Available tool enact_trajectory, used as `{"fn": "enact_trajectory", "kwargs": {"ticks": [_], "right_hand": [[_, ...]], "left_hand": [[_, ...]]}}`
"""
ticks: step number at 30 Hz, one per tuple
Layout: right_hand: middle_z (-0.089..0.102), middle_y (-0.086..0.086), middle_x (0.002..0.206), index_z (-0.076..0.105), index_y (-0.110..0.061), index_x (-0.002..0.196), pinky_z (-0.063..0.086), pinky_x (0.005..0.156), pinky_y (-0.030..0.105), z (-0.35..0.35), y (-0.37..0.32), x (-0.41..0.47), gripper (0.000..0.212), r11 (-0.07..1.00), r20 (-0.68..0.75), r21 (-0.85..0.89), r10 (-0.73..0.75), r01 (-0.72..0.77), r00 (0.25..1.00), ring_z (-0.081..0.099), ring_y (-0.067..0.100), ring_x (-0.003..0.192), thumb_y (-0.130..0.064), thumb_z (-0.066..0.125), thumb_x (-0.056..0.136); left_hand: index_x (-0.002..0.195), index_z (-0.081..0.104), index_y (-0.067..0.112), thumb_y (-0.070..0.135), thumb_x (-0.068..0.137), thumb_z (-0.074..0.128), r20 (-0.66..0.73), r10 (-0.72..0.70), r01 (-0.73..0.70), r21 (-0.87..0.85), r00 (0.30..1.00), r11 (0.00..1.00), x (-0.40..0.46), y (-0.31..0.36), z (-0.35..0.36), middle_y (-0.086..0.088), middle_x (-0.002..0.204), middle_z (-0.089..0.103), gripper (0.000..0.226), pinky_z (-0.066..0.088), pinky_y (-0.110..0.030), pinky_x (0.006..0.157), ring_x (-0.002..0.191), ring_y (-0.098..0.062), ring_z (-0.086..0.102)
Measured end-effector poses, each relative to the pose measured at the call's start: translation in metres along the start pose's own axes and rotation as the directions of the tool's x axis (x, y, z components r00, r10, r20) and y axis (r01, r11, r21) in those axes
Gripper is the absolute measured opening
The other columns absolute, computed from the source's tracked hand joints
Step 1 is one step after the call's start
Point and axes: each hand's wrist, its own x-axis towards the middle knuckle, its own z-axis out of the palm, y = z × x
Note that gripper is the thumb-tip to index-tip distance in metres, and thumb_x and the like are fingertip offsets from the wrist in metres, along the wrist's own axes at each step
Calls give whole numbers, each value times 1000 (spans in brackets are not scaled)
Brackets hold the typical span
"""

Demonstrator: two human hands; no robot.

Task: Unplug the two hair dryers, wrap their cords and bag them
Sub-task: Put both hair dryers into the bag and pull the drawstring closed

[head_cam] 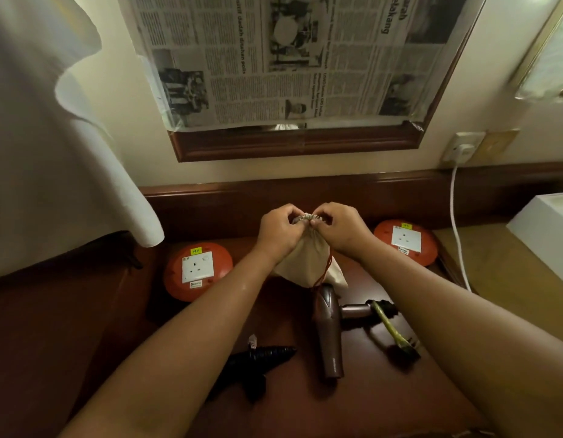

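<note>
Both hands meet at twelve o'clock over the dark wooden tabletop [384, 390], lifted a little above it. The left hand [278, 232] and the right hand [341, 230] each have a narrow, pinching grip on the gathered mouth of a beige drawstring bag [302, 259], fingers curled tight on the puckered rim, knuckles almost touching. The bag hangs from that rim toward six o'clock, and a thin red drawstring [324, 270] trails down its right side. Directly below the bag, at six o'clock from it, a brown hair dryer [329, 330] lies flat on the tabletop, its handle pointing to three o'clock, with a cord bundle [384, 308] wound around the handle end and a yellow-green plug lead [392, 330] running toward five o'clock. At seven o'clock from the bag a black hair dryer [258, 361] lies partly hidden under the left forearm. A red socket reel [198, 271] sits at nine o'clock and a second red socket reel [406, 241] at three o'clock, both with nothing plugged in. A white cable [457, 229] drops from a wall socket [461, 147] at two o'clock.
</note>
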Motion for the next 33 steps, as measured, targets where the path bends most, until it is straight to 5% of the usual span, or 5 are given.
{"fn": "enact_trajectory", "kwargs": {"ticks": [13,19,23,28,33], "right_hand": [[60,3,84,62,-8,87,46,66,31,8,42,-21,11,989,-201,137,84,-57,976,56,17,76,-17,55,89],[61,1,96,63,-10,106,44,73,24,0,58,-27,18,991,-69,126,-36,45,997,58,17,91,-18,55,92],[61,5,107,60,-13,115,44,74,29,-3,60,-27,24,969,100,-161,-171,185,980,57,21,98,-23,52,94],[59,3,83,60,-11,89,39,58,30,-4,55,-27,15,971,-51,-207,-134,121,990,56,22,74,-22,50,91],[60,7,77,60,-6,81,43,58,34,-2,46,-30,16,994,-147,-113,-28,12,989,56,24,69,-15,50,89]], "left_hand": [[83,67,12,15,83,67,-199,-153,149,-33,968,988,-23,16,48,15,67,56,2,37,-6,54,62,0,53],[94,63,17,29,86,65,28,-83,78,139,996,987,-27,16,42,9,72,59,14,44,-20,60,66,-4,56],[93,65,14,32,92,57,150,-44,-7,324,988,946,-24,20,39,-4,81,65,20,47,-35,64,78,-23,61],[86,61,7,20,92,52,-17,32,-22,413,999,911,-34,15,42,-10,83,62,17,31,-30,60,79,-28,57],[82,62,7,20,91,53,-126,-35,76,340,991,937,-36,18,38,-9,77,62,18,43,-36,61,76,-27,58]]}}
